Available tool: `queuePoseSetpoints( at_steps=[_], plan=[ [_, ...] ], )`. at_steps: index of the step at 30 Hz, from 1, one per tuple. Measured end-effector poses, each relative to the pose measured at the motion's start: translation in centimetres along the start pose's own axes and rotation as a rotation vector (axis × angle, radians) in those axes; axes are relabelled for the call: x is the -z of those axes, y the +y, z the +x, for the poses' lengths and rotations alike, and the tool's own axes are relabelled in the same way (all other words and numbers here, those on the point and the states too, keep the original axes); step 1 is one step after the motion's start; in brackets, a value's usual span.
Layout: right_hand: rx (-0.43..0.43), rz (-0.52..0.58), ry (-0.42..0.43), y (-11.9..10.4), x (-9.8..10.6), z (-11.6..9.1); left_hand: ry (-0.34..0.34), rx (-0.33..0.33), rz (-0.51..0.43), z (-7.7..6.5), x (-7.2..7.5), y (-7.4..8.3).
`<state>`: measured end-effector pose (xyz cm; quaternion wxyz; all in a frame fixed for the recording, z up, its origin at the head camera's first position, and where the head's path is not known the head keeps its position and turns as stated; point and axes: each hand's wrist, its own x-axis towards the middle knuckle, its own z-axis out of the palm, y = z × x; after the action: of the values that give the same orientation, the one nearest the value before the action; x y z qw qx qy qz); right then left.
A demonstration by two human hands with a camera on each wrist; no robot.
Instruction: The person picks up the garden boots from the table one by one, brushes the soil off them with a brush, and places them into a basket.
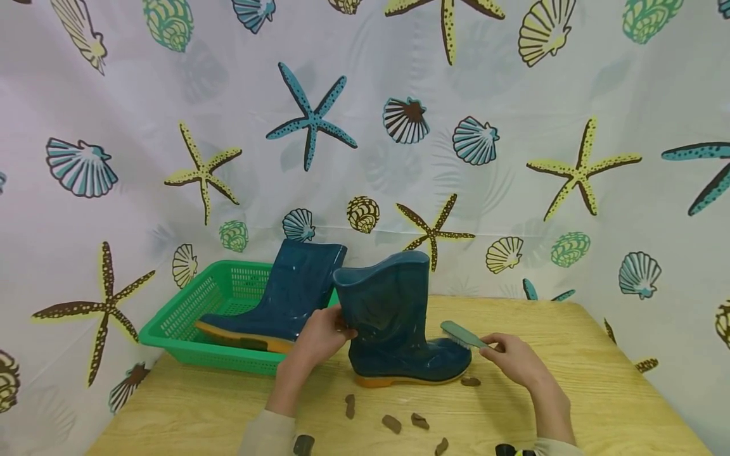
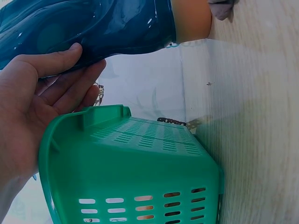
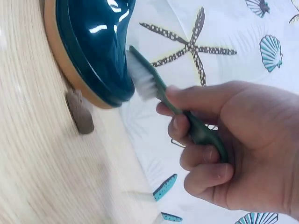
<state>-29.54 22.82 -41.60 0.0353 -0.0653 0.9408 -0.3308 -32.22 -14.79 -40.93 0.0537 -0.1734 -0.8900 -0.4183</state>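
A dark blue rubber boot (image 1: 393,316) with an orange sole stands upright on the wooden table, its toe to the right. My left hand (image 1: 320,332) grips the back of its shaft; in the left wrist view the thumb lies on the near side and the fingers pass behind the boot (image 2: 126,25). A green-handled brush (image 1: 463,334) is in my right hand (image 1: 516,361), fingers curled round the handle. In the right wrist view, the brush's white bristles (image 3: 144,81) are against the boot's toe (image 3: 100,51).
A green plastic basket (image 1: 217,359) stands at the left, holding a second blue boot (image 1: 302,285) that leans over its rim. Several brown clumps (image 1: 391,423) lie on the table in front of the standing boot. A curtain (image 1: 365,57) printed with shells and starfish hangs behind.
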Motion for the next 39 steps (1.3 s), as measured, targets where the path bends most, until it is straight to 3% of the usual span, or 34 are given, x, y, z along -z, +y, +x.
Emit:
queuePoseSetpoints(
  at_steps=[5, 13, 22, 30, 34, 39],
  plan=[
    [-0.009, -0.02, 0.017, 0.3, 0.2, -0.1, 0.002, 0.006, 0.005, 0.0, -0.1, -0.1],
    [0.184, 0.082, -0.105, -1.9, -1.1, 0.4, 0.009, 0.009, 0.013, 0.0, -0.1, -0.3],
    [0.228, 0.191, 0.0, -3.8, -0.6, 0.5, -0.006, 0.009, 0.004, 0.0, 0.0, -0.1],
    [0.273, 0.259, 0.093, -4.2, 0.2, -0.4, -0.054, 0.021, 0.002, 0.1, 0.1, 0.2],
    [0.279, 0.276, 0.11, -4.1, 0.3, -0.4, -0.041, 0.034, -0.061, 0.1, 0.3, 0.3],
    [0.289, 0.29, 0.115, -4.4, 0.6, -0.6, 0.035, 0.049, -0.191, -0.1, 1.0, 0.8]
  ],
)
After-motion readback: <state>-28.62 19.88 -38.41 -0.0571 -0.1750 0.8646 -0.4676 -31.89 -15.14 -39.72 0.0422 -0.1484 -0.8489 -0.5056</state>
